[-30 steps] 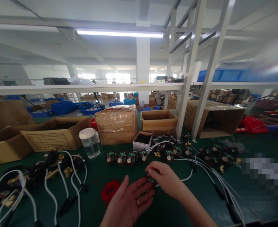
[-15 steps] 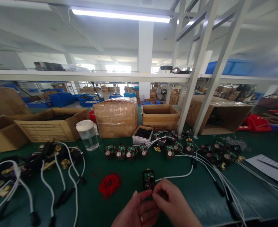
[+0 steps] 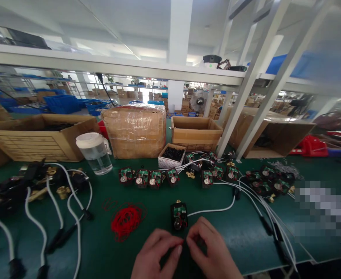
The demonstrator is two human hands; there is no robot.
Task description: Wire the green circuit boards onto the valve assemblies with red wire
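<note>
In front of me on the green bench lies a small black housing (image 3: 179, 217) with a green circuit board, a round part and a brass fitting. A white cable runs from it to the right. Just below its near edge my left hand (image 3: 158, 252) pinches thumb and forefinger together. My right hand (image 3: 209, 246) is closed in a pinch right beside it, fingertips almost meeting. Whatever lies between the fingertips is too small to make out; a hint of red shows at the left ones. Left of the housing lies a tangle of thin red wire-like loops (image 3: 126, 221).
Similar housings (image 3: 155, 178) stand in a row behind, with more (image 3: 269, 182) at right. White-cabled assemblies (image 3: 54, 186) crowd the left. Behind are a water jug (image 3: 95, 153), a small box of black parts (image 3: 172, 155), cardboard boxes (image 3: 135, 131) and a metal upright (image 3: 245, 89).
My view has tilted down. My left hand has turned from palm-up with curled fingers into a pinch, and both hands now sit slightly clear of the housing's near edge.
</note>
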